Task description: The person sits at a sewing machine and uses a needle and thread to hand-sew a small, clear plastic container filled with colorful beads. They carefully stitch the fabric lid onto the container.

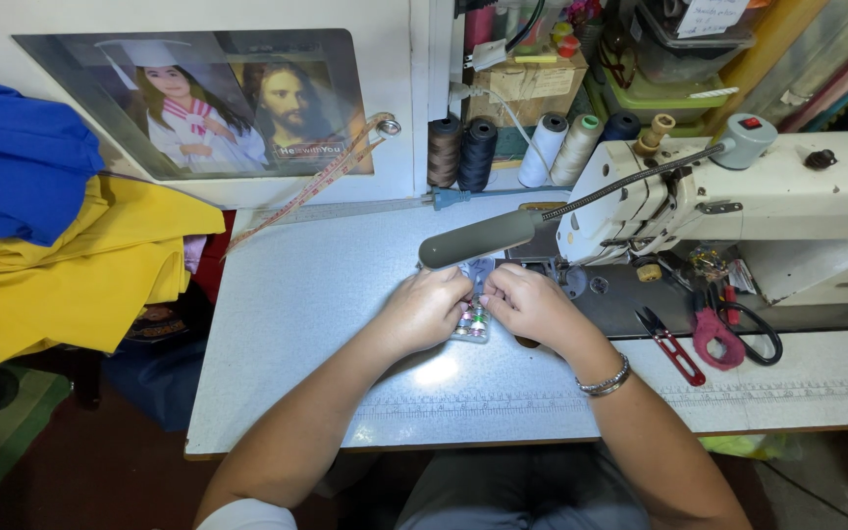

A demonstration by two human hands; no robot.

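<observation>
While both forearms reach forward from the bottom edge, the hands meet at the middle of the pale table (345, 324). Left hand (426, 310): fingers curled, resting on a small clear box of bobbins (472, 324); the box lies flat on the table, partly hidden under the palm. Right hand (532, 306): fingers bent inward toward the left hand, tips touching a small piece of grey fabric (479, 272) just above the box. Whether either hand actually pinches the fabric cannot be told; fingertips overlap in this view. A bracelet (606, 381) sits on the right wrist.

Right of the hands, on the dark machine bed: red-handled thread snips (672, 344), then scissors (738, 336) with pinkish wrapping on the handle, close together.

Just beyond the hands: grey lamp head (478, 238) on a flexible neck, pointing left, hovering over the fabric. Behind it, the white sewing machine (787, 196), extending to the right edge.

Left side, off the table edge: yellow cloth (80, 265) piled, blue cloth (12, 162) on top of it.

Far edge, against the wall: thread spools (463, 152) in a row, brown, dark, white, cream, navy. A measuring tape (326, 177) hangs diagonally across a framed picture (198, 98). Boxes and containers stacked behind the spools, details unclear.
</observation>
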